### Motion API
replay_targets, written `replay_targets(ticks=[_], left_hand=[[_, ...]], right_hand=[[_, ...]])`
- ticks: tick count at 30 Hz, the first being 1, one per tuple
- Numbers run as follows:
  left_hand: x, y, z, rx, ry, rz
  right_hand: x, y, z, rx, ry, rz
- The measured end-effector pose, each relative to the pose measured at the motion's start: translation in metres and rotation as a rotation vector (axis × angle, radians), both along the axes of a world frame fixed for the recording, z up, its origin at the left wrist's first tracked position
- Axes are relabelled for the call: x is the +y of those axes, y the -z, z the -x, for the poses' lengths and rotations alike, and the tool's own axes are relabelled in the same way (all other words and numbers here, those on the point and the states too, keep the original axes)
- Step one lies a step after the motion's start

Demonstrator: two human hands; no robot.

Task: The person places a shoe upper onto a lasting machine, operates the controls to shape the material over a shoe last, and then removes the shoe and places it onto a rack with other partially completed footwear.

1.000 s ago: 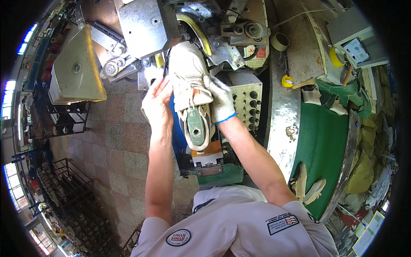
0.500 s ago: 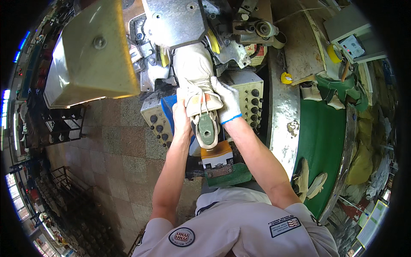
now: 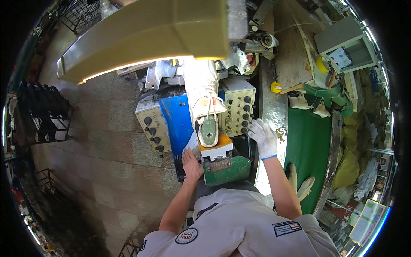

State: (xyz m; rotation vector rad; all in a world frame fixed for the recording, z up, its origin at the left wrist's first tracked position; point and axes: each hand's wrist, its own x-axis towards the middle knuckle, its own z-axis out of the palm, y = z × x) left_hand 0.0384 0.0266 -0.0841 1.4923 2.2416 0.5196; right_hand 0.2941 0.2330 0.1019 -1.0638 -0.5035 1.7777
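A cream shoe upper (image 3: 201,92) on a green shoe last (image 3: 209,130) sits in the machine, its toe end hidden under the cover. The heel rests by an orange pad (image 3: 216,144) on a white block. My bare left hand (image 3: 192,165) is off the shoe, fingers stretched out against the lower part of the blue panel (image 3: 174,118), beside the pad's mount. My right hand (image 3: 262,138), in a white glove with a blue cuff, is open and empty. It is over the gap between the right knobbed control box (image 3: 238,107) and the metal ledge.
A big yellowish machine cover (image 3: 150,34) overhangs the shoe. On the left stands another knobbed box (image 3: 150,124). At right, a worn metal ledge (image 3: 272,113) borders a green conveyor belt (image 3: 308,141) carrying shoe parts (image 3: 305,188). A green metal guard (image 3: 231,171) is close to my body.
Both hands have let go of the shoe. My left hand has come down beside the pad mount; my right has moved out to the right. The cover now hides the metal plate above the shoe.
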Motion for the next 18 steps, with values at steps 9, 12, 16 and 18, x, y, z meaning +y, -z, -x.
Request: replay_targets(ticks=[9, 12, 16, 18], left_hand=[[0.062, -0.036, 0.031, -0.129, 0.038, 0.253], [0.057, -0.013, 0.032, -0.01, 0.109, 0.24], [0.049, -0.022, 0.032, -0.073, -0.043, 0.277], [0.034, -0.056, 0.029, -0.141, -0.21, 0.236]], right_hand=[[-0.002, -0.022, -0.005, -0.115, -0.054, -0.019], [0.006, -0.032, 0.008, -0.086, -0.139, -0.042], [0.015, -0.035, -0.009, -0.032, -0.168, -0.06], [0.012, -0.038, -0.024, -0.023, -0.161, -0.058]])
